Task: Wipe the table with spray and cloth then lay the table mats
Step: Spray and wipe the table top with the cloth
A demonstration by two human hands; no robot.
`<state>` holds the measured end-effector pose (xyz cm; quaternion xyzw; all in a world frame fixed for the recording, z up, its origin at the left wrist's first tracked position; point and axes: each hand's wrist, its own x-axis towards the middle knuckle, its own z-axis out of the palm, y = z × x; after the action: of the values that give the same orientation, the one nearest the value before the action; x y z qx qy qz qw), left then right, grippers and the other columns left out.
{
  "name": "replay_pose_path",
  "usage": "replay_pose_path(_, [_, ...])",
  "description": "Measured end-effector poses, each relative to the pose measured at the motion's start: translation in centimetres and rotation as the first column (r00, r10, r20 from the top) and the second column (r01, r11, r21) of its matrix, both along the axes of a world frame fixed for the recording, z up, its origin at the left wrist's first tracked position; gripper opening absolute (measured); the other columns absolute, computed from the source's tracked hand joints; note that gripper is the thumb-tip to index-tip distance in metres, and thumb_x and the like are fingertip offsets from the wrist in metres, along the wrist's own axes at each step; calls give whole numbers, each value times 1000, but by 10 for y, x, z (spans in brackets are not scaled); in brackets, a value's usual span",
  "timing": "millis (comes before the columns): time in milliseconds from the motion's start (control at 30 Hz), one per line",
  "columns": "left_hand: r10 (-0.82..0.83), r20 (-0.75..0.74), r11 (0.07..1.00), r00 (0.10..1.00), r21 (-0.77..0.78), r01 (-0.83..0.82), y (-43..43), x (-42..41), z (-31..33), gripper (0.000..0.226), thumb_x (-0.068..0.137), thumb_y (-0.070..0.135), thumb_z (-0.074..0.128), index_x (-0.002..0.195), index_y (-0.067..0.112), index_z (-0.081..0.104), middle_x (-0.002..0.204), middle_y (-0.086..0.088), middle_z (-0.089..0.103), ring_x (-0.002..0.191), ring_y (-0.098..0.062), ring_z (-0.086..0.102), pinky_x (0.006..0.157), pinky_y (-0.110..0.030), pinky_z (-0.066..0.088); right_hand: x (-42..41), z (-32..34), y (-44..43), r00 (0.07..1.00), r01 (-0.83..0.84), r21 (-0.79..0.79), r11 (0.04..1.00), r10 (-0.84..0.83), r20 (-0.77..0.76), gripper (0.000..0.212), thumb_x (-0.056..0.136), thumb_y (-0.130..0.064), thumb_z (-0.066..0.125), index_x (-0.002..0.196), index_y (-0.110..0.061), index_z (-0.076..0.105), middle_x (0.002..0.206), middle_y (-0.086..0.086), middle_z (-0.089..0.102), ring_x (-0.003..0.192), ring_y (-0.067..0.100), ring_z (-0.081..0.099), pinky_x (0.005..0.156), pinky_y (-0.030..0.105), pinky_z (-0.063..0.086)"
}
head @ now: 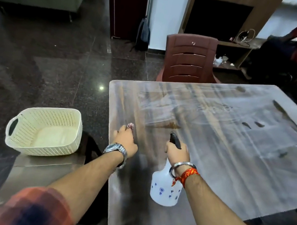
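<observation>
My right hand (177, 155) is wrapped round the neck of the spray bottle (166, 190), a light, smooth plastic thing I judge best held just under its trigger head; its body sits below my wrist, over the near part of the table (234, 154). My left hand (125, 140) curls over the soft, limp cloth (131, 128), which peeks past my fingers near the table's left edge

Head-worn camera looks forward and down, close over the table (232, 163).
</observation>
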<state>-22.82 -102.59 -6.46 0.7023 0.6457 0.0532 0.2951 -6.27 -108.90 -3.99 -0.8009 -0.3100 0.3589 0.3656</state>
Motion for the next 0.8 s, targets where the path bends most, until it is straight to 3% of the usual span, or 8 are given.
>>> replay_pose_path(133, [18, -77, 999, 997, -35, -21, -16, 24, 5, 76, 74, 16, 53, 146, 17, 29, 145, -2, 32, 125, -36, 35, 106, -45, 36, 40, 5, 0, 1000, -15, 3, 1000, 15, 9, 11, 77, -18, 53, 67, -17, 55, 74, 11, 60, 68, 32, 54, 67, 38, 47])
replay_pose_path(267, [14, -140, 999, 990, -44, -21, -16, 35, 7, 82, 72, 18, 53, 149, 19, 24, 150, 0, 26, 130, -34, 33, 106, -51, 36, 64, 9, 3, 997, -65, -47, 997, 67, 48, 13, 78, -14, 54, 68, -7, 58, 74, 15, 60, 71, 35, 52, 67, 33, 43])
replay_pose_path(367, [19, -160, 998, 987, -51, -27, -15, 41, 7, 77, 73, 17, 54, 146, 16, 29, 149, 1, 26, 127, -34, 34, 105, -50, 37, 71, 5, 6, 996, -73, -10, 997, 73, 46, 20, 71, -24, 53, 75, -8, 63, 81, 18, 65, 75, 38, 61, 73, 38, 53])
replay_pose_path(500, [0, -168, 999, 986, -48, -9, -11, 49, 5, 79, 75, 15, 55, 148, 12, 25, 151, 0, 24, 126, -33, 33, 104, -40, 38, 68, 0, 12, 985, -175, 0, 985, 175, -1, 11, 86, -23, 56, 89, -14, 61, 89, 12, 62, 84, 35, 61, 84, 49, 56])
replay_pose_path(600, [6, -152, 999, 988, -40, -12, -6, 53, 2, 80, 76, 12, 55, 149, 12, 23, 151, 0, 24, 125, -33, 33, 100, -35, 39, 60, 12, 19, 976, -216, -4, 976, 217, 18, 15, 86, -21, 57, 93, -9, 63, 83, 10, 60, 72, 26, 58, 71, 36, 55])
replay_pose_path(700, [25, -134, 1000, 991, -3, -26, 1, 51, 3, 78, 76, 11, 55, 149, 11, 26, 153, 2, 22, 123, -33, 33, 101, -32, 39, 53, 23, 33, 968, -238, -26, 971, 240, 68, 15, 85, -18, 56, 85, -5, 64, 77, 10, 59, 60, 19, 52, 50, 22, 38])
replay_pose_path(767, [37, -136, 999, 990, 19, -35, 7, 49, 5, 79, 77, 9, 54, 149, 11, 24, 155, 3, 19, 123, -32, 31, 99, -31, 39, 46, 26, 44, 972, -234, -12, 972, 234, 13, 12, 83, -15, 55, 83, -6, 62, 78, 10, 60, 63, 23, 59, 44, 20, 48])
replay_pose_path(800, [41, -142, 999, 989, 28, -37, 9, 48, 5, 79, 77, 7, 53, 150, 12, 22, 156, 4, 15, 123, -31, 30, 98, -31, 41, 42, 26, 48, 973, -230, -4, 973, 229, -30, 13, 83, -15, 54, 87, -6, 62, 82, 10, 59, 68, 25, 61, 47, 25, 56])
